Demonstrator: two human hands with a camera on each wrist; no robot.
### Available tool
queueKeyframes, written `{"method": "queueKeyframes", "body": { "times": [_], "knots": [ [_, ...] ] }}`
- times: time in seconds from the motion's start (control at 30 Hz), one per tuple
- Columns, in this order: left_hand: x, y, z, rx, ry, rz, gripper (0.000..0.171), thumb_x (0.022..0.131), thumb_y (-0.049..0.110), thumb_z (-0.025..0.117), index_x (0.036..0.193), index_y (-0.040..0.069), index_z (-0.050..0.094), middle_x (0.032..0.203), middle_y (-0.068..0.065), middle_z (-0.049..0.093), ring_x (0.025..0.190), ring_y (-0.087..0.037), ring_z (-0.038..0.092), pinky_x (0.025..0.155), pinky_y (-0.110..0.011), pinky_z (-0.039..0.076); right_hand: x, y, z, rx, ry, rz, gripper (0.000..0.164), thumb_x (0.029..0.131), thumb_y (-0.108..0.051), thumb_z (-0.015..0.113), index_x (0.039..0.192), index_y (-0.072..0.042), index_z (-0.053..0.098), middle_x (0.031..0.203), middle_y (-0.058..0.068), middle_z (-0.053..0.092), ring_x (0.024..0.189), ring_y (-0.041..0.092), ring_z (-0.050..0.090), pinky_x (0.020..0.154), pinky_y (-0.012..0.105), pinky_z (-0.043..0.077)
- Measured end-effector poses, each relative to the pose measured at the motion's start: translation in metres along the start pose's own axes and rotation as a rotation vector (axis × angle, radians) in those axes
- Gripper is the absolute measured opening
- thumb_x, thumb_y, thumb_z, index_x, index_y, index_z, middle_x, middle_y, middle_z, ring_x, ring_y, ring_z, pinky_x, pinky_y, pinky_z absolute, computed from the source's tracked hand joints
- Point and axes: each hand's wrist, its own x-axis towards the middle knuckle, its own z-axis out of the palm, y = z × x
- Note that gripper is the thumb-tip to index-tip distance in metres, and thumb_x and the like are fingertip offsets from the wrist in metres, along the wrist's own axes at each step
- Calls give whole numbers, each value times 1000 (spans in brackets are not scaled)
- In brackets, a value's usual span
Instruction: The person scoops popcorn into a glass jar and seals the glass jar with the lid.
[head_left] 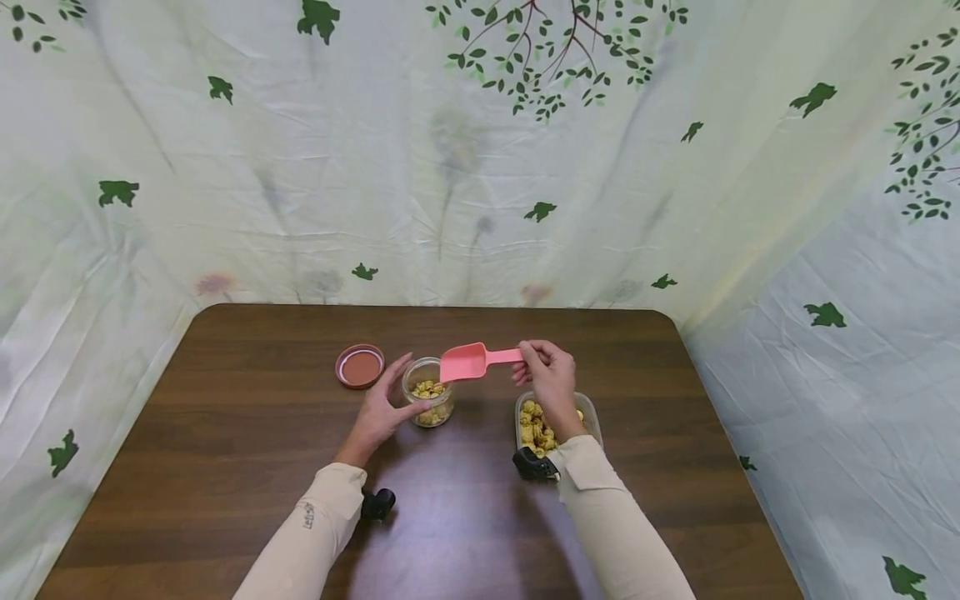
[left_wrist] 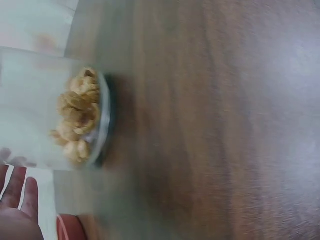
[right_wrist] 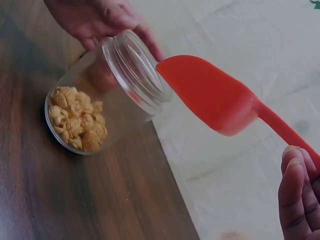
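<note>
A clear glass jar [head_left: 428, 403] stands on the table with caramel popcorn [right_wrist: 76, 118] in its lower part. My left hand [head_left: 381, 410] holds the jar from the left, thumb on the near side and fingers on the far side. In my right hand [head_left: 551, 379] is the handle of a pink-red plastic scoop [head_left: 463, 362], pinched between thumb and fingers. The scoop's tip is over the jar's rim, and no popcorn shows on its blade [right_wrist: 210, 95]. Below the right wrist sits a clear plastic container [head_left: 592, 417] of popcorn, partly covered by that hand and forearm.
A round red-brown lid [head_left: 360, 367] lies on the wooden table [head_left: 247, 417], left of the jar. White cloth with leaf prints [head_left: 360, 167] hangs behind the table's far edge and along both sides.
</note>
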Motion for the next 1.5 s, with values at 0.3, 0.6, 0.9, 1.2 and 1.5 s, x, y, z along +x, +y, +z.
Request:
{"method": "queueKeyframes", "body": {
  "times": [0.3, 0.6, 0.9, 1.2, 1.5],
  "knots": [
    [4, 20, -3, 94, -1, 39, 81, 77, 15, 82, 146, 9, 39, 146, -17, 44, 137, -32, 36, 113, -52, 22, 1, -3, -19, 28, 45, 14, 28, 96, -15, 59, 100, 13, 63, 67, 8, 64, 52, 11, 60, 51, 24, 54],
    [8, 40, 4, 114, 10, 134, 80, 77, 17, 81, 146, 12, 40, 146, -15, 44, 136, -30, 36, 112, -50, 26, 2, -5, -41, 53, 91, 23, 33, 97, -15, 58, 102, 17, 60, 64, 3, 63, 50, 10, 59, 49, 23, 53],
    [10, 57, 16, 181, -10, 194, 83, 73, 22, 84, 145, 16, 43, 147, -9, 44, 136, -29, 37, 110, -51, 29, 2, -9, -64, 5, 120, 5, 30, 98, -16, 57, 101, 13, 62, 63, 1, 63, 50, 10, 59, 50, 24, 54],
    [6, 65, 29, 204, -32, 219, 85, 72, 27, 85, 146, 19, 43, 146, -9, 46, 133, -31, 40, 108, -53, 31, 2, -9, -81, 21, 156, 33, 29, 98, -15, 56, 101, 13, 61, 63, 0, 63, 50, 9, 59, 49, 23, 54],
    [1, 68, 45, 134, -56, 250, 81, 75, 22, 82, 145, 15, 43, 143, -12, 48, 131, -33, 43, 108, -52, 33, -1, -8, -97, 9, 184, 49, 33, 98, -16, 57, 105, 16, 59, 65, 1, 63, 50, 8, 58, 51, 21, 53]
  ]
}}
